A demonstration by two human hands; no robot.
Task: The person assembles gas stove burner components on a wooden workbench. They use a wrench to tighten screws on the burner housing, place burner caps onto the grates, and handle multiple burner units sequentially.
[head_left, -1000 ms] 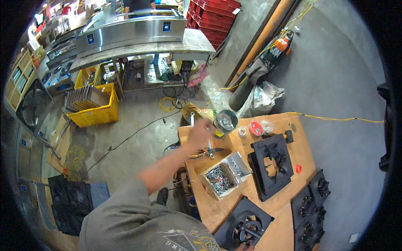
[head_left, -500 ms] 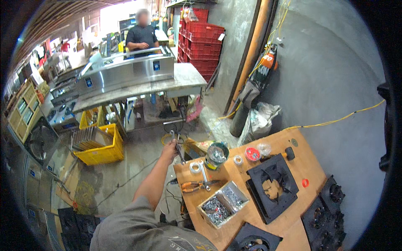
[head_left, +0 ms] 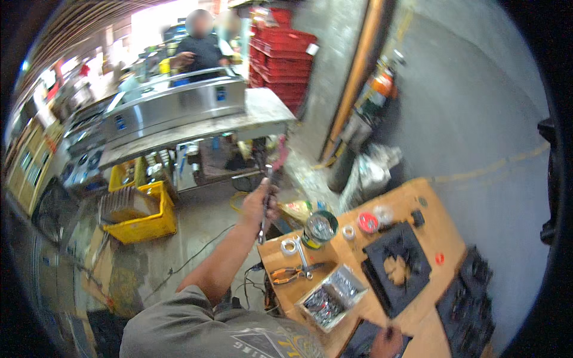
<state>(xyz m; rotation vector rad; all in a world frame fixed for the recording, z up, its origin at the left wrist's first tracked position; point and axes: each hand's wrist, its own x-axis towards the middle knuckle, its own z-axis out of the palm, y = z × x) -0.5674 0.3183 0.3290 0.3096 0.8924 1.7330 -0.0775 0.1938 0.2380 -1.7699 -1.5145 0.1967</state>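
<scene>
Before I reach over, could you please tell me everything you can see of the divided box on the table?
The divided box is open-topped, rectangular and pale, with walls that look wooden. Of its two compartments, the left holds heaped small silvery metal pieces; the right seems to hold clear plastic around similar pieces. It rests upright on the brown table, set slantwise in the view, with orange-handled pliers beyond its upper left side. Neither the left hand nor the right hand touches it.

- Left hand (head_left: pixel 261 206): fingers curled tight, just beyond the table's (head_left: pixel 444 230) far left corner.
- Left forearm (head_left: pixel 224 262): bare, stretched forward, left of the table.
- Right hand (head_left: pixel 388 343): blurred, over the table's near end, finger pose unclear.
</scene>
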